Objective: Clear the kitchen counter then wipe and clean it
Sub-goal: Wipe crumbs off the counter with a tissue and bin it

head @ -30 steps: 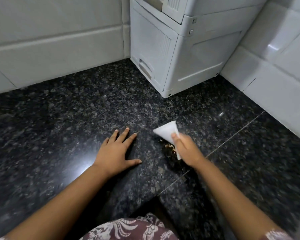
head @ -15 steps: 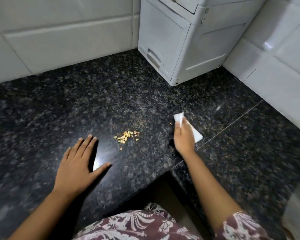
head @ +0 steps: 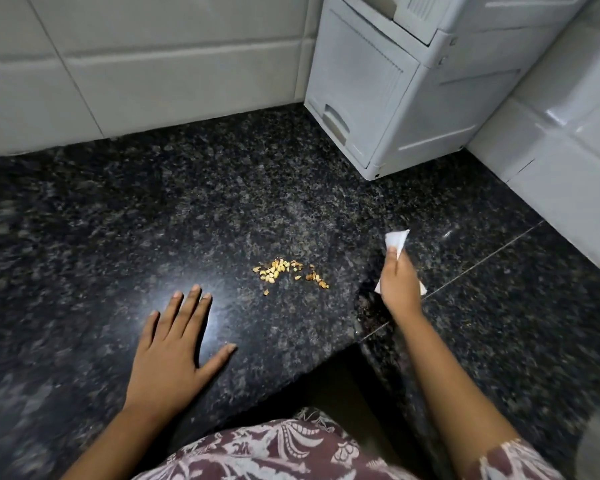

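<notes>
Right now the crumbs [head: 284, 273] lie in a small loose heap on the dark stone counter [head: 118, 220], between the two hands and not far from its front edge. The left hand [head: 174, 344] lies flat on the counter, fingers straight and spread, grasping nothing. The right hand [head: 400, 289] grips a folded white paper napkin [head: 397, 239] just beside the heap and close to the seam [head: 482, 260] between the two slabs; whether the napkin touches the stone I cannot tell. The likely slip is a sweep that is too fast or too light. The bits look small and dry, so they could scatter, skip off the front edge to the floor, or lodge in the seam. The napkin is narrow, so part of the heap may slide round its ends, and strays would be hard to spot on speckled stone. No brand, label or writing can be read, not even on the white plastic cabinet [head: 395, 98] in the corner
</notes>
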